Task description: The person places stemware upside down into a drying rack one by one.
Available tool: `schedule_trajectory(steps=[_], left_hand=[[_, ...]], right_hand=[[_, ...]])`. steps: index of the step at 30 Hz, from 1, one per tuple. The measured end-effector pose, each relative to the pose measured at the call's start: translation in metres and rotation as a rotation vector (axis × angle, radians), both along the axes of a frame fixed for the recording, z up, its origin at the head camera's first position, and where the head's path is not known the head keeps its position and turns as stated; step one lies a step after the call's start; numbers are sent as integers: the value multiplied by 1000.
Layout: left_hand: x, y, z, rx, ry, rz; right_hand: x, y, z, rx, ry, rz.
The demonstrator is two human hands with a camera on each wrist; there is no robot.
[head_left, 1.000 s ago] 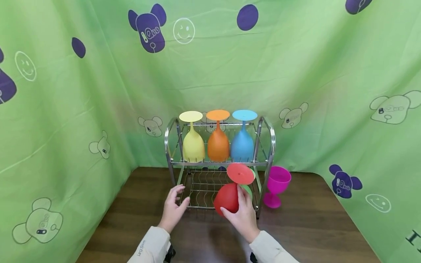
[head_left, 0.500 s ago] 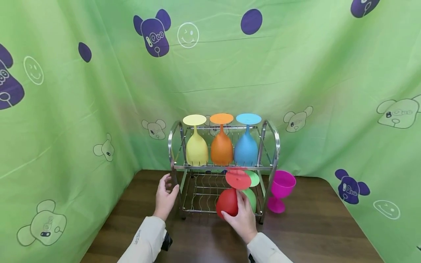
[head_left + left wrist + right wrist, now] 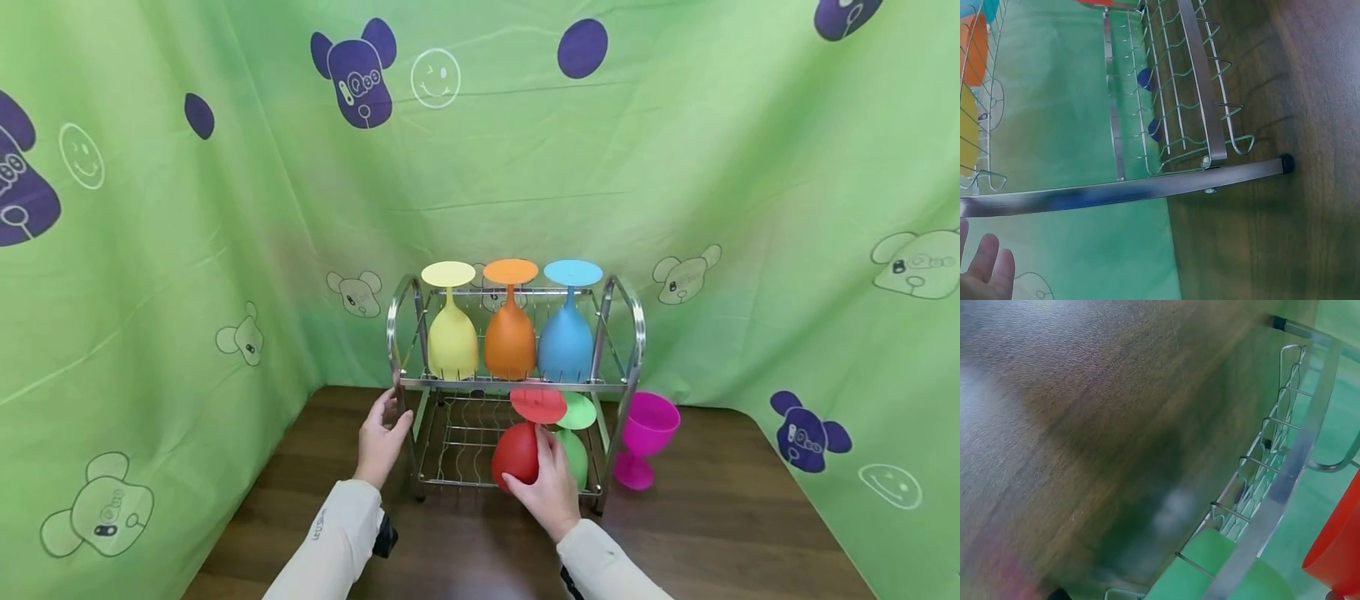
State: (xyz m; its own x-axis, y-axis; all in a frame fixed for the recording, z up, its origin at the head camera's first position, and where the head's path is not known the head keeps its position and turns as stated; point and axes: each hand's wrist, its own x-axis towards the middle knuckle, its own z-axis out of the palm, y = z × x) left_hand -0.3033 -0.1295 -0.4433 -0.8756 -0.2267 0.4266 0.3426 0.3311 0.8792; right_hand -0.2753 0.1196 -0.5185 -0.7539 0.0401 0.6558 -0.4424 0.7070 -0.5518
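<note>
My right hand (image 3: 553, 492) holds an upside-down red goblet (image 3: 516, 454) by its bowl at the front of the rack's lower tier. In the right wrist view the red goblet (image 3: 1341, 544) shows at the right edge, above the tier's wires; whether it touches them I cannot tell. Just right of it, a green goblet (image 3: 576, 458) stands inverted on the lower tier. My left hand (image 3: 381, 442) is beside the rack's left post, fingers loosely bent and holding nothing. The left wrist view catches its fingertips (image 3: 988, 262) close to that post; contact is unclear.
A two-tier chrome dish rack (image 3: 517, 385) stands on the brown wooden table (image 3: 720, 517). Inverted yellow (image 3: 452, 342), orange (image 3: 510, 342) and blue (image 3: 566, 342) goblets line its upper tier. An upright magenta goblet (image 3: 648, 429) stands right of the rack. Green cloth (image 3: 480, 167) hangs behind.
My right hand has brought the red goblet further into the lower tier, left of the green one, which now shows more. My left hand has shifted left to the rack's post.
</note>
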Motion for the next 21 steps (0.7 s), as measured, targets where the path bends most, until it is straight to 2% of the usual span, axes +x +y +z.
schedule_trajectory(steps=[7, 12, 16, 21], left_hand=[[-7, 2, -3, 75, 0, -52], [-10, -1, -1, 110, -12, -43], [-11, -5, 0, 100, -29, -48], [-13, -6, 1, 133, -74, -98]], right_hand=[[-8, -3, -8, 20, 6, -20], [-13, -7, -14, 30, 2, -35], [-15, -9, -18, 17, -31, -21], [-17, -6, -21, 20, -92, -11]])
